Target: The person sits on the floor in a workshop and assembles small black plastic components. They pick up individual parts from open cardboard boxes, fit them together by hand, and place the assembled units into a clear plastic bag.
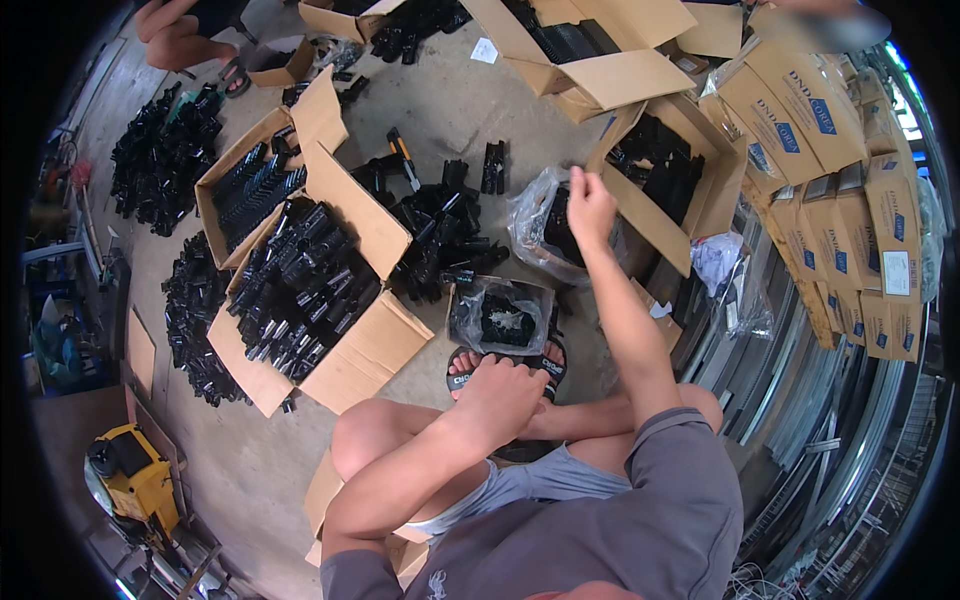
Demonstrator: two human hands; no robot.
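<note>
My right hand (592,208) is raised at the right edge of a clear plastic bag (527,220) that holds dark parts. Its fingers are curled closed, and whatever they may hold is hidden. Low in front of my body, above my sandals, my left hand (500,402) is closed with its back toward me. Its grip is hidden too. Just beyond my feet stands a small cardboard box (543,305) lined with clear plastic, with small black parts inside. Behind it lies a loose heap of black channel-shaped pieces (440,235).
An orange-handled cutter (403,158) lies by the heap. Large open boxes (365,350) of black pieces flank it at left, another box (718,215) at right. Metal profiles (790,410) and stacked cartons (800,120) line the right side. A yellow machine (140,480) stands lower left. Another person's leg (178,40) shows upper left.
</note>
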